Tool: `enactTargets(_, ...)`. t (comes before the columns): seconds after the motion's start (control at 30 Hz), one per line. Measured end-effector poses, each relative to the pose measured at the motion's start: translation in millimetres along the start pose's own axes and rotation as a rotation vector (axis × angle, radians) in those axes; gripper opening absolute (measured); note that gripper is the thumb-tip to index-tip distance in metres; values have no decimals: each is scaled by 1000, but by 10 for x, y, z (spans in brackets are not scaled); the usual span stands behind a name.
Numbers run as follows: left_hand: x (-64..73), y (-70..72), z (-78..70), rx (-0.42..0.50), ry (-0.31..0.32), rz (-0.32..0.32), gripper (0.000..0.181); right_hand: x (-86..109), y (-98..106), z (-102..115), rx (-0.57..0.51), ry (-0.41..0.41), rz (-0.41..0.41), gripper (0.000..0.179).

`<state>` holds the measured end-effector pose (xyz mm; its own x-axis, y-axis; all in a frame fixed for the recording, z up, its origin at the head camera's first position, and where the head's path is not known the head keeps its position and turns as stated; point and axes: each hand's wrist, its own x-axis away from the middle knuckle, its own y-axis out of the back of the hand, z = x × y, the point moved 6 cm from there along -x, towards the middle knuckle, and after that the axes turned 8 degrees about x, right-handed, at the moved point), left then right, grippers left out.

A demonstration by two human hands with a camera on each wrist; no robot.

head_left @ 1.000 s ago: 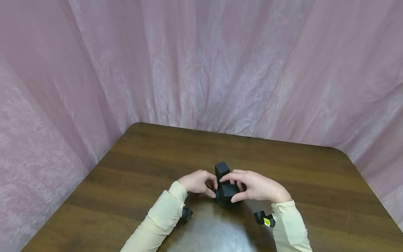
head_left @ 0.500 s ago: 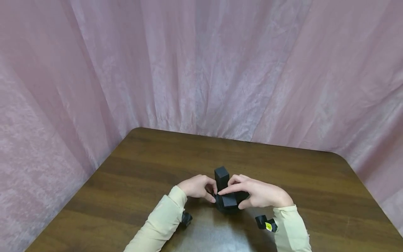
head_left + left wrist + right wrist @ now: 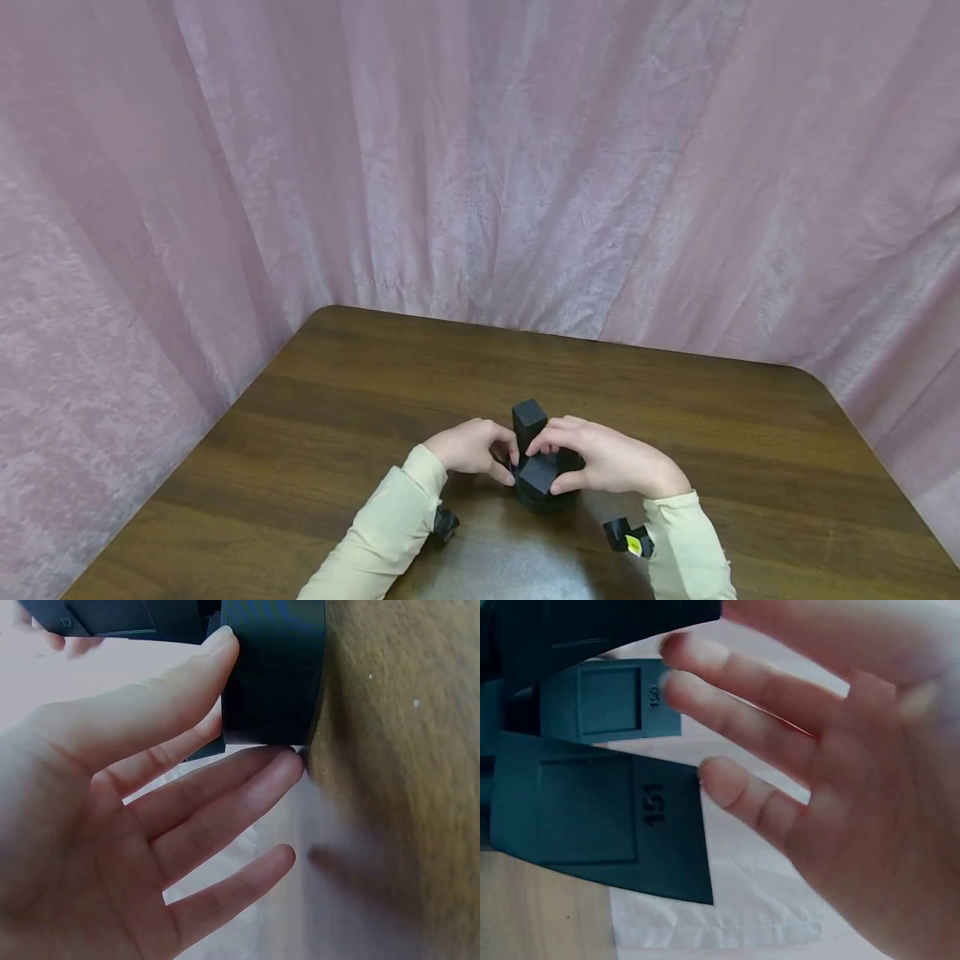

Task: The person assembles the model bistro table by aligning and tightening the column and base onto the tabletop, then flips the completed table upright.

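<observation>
Brace round base (image 3: 542, 502) on table (image 3: 375, 375), gripped between thumb and fingers of left hand (image 3: 468, 445). Best to square near block (image 3: 538, 474) over it, pinched lightly in right hand (image 3: 617, 458), before seating.

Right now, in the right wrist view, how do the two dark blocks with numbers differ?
The block marked 151 has a large, readable number; the other numbered block has a smaller-looking one, perhaps 150. The block marked 151 appears bigger in this view than the other numbered block. The block marked 151 widens toward its numbered end; the other numbered block looks nearly straight-sided. Both have a rectangular outline beside the number.
</observation>
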<state>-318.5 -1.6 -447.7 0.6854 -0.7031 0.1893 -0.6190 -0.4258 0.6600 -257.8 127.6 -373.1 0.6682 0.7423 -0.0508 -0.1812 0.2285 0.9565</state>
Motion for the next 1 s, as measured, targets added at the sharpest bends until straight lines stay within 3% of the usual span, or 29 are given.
enactTargets(0.2, 10, -2, -5, 13, 14, 5, 20, -39, -41, -20, 6, -82, 16, 34)
enactTargets(0.37, -6, -6, 3, 11, 12, 9, 20, -73, -63, -54, 58, -100, -18, 38)
enactTargets(0.5, -16, -10, 4, 15, 9, 7, 22, -80, -67, -74, 53, -102, -18, 46)
enactTargets(0.67, -15, -9, -8, 7, -4, 7, 22, -78, -54, -67, 27, -81, -22, 43)
enactTargets(0.87, -1, 1, -6, -8, 1, 11, 19, -61, 2, -51, 71, -60, -90, 37)
enactTargets(1.0, 3, 8, 8, -7, 12, 6, 20, -52, 16, -57, 96, -46, -89, 38)
